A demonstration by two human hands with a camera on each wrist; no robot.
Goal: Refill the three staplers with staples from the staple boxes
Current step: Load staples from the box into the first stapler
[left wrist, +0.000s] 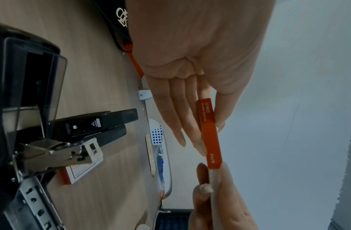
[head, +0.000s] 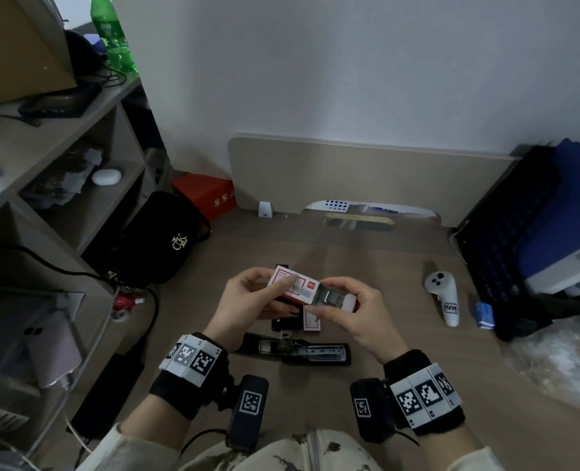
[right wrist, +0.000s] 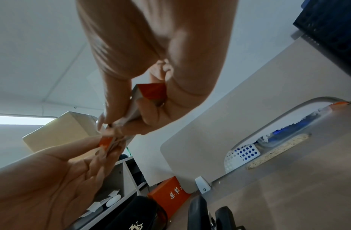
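Observation:
Above the desk I hold a red and white staple box (head: pixel 293 287). My left hand (head: pixel 248 299) grips its outer sleeve (left wrist: pixel 210 132), and my right hand (head: pixel 346 309) pinches the inner tray (head: pixel 336 296), which is slid partway out to the right and shows silver staples. A black stapler (head: pixel 302 351) lies opened flat on the desk just below my hands, its metal channel (left wrist: pixel 38 207) exposed. A second black stapler (left wrist: pixel 99 123) sits behind it, next to another staple box (head: pixel 310 322) lying flat. A third stapler is not clearly in view.
A white controller (head: pixel 443 297) and a small blue box (head: pixel 484 314) lie to the right, before a dark crate (head: pixel 506 239). A black bag (head: pixel 159 239) and red box (head: pixel 207 193) stand at the left by the shelf unit (head: pixel 61 158). A divider panel (head: pixel 349 175) backs the desk.

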